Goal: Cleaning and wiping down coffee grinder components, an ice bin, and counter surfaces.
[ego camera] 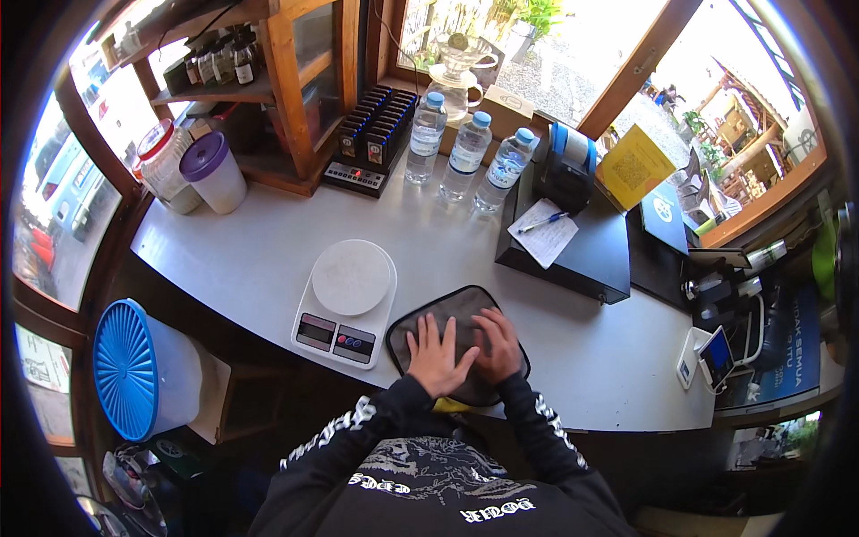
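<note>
A grey, round-cornered fabric piece with black edging (463, 305) lies on the metal counter (255, 255), close to its front edge. My left hand (435, 359) rests palm down on it, fingers spread. Beside it, my right hand (498, 344) is over the fabric's right half with its fingers bent and apart; no object shows in its grasp. A bit of yellow material (451, 405) peeks out at the fabric's near edge, its rest hidden. Just left of the fabric stands a white digital kitchen scale (351, 278) with a round platform.
Behind are several water bottles (463, 161), a multi-slot charging dock (356, 178) and a glass coffee dripper (460, 64). A black cash drawer (597, 268) bears a notepad (545, 235) and pen. Purple-lidded (215, 174) and blue-lidded (124, 369) containers stand left; a small screen (718, 359) is right.
</note>
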### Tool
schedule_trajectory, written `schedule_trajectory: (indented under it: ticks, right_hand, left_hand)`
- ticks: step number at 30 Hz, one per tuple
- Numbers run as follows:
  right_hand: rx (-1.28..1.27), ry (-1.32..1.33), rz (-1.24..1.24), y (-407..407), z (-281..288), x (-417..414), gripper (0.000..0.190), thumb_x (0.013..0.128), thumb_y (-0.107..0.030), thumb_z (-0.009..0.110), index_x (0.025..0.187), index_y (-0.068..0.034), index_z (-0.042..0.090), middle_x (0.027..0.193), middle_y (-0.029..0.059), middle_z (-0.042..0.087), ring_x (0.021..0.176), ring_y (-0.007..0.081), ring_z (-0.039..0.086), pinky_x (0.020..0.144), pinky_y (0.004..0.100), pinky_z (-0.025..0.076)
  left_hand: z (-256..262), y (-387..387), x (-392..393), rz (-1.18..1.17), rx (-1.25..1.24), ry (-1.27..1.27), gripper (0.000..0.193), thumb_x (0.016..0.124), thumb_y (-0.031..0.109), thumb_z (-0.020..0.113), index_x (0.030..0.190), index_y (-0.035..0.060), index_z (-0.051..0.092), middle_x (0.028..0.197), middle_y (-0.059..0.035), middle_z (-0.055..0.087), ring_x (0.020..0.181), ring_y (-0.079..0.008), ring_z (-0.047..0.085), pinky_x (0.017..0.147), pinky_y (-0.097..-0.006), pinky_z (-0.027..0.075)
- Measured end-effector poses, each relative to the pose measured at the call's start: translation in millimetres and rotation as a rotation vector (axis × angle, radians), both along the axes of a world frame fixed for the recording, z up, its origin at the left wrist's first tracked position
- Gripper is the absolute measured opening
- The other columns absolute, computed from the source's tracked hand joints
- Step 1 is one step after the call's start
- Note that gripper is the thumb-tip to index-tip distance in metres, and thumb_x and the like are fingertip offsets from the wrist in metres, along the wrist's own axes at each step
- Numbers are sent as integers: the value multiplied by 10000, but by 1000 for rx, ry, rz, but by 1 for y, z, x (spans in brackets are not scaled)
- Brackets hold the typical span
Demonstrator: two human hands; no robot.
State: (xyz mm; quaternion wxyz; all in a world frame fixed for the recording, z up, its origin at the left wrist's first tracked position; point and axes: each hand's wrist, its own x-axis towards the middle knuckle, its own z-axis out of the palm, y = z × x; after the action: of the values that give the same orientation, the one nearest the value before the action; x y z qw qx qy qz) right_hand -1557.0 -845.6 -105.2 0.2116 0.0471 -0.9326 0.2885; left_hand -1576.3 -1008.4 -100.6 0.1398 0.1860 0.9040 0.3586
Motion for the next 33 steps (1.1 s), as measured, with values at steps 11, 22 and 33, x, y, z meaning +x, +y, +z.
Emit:
schedule_trajectory:
  ticks: [11,22,33]
  right_hand:
    - [-220,48,-444,-2,28,60,241,825,23,586,1059,-10,629,1117,177,621,1062,333,594,924,392,471]
    - [329,-308,-730,73,-17,7,549,937,-422,509,1411,-153,448,1493,187,350,1407,343,296,1117,614,164]
    - [370,-356,-655,58,4,-15,642,871,-568,547,1380,-181,495,1460,201,383,1389,397,289,1098,657,147]
  left_hand:
    - [-28,50,-48,-335,-129,522,804,895,595,475,1483,71,317,1549,-241,204,1451,-404,141,1120,-648,35]
    - [18,-9,-23,-169,587,86,195,874,56,639,1059,-2,624,991,-144,675,976,-290,654,906,-336,492]
    - [35,-52,-24,2,646,-78,121,923,35,602,1031,-22,609,908,-122,683,893,-178,671,859,-297,503]
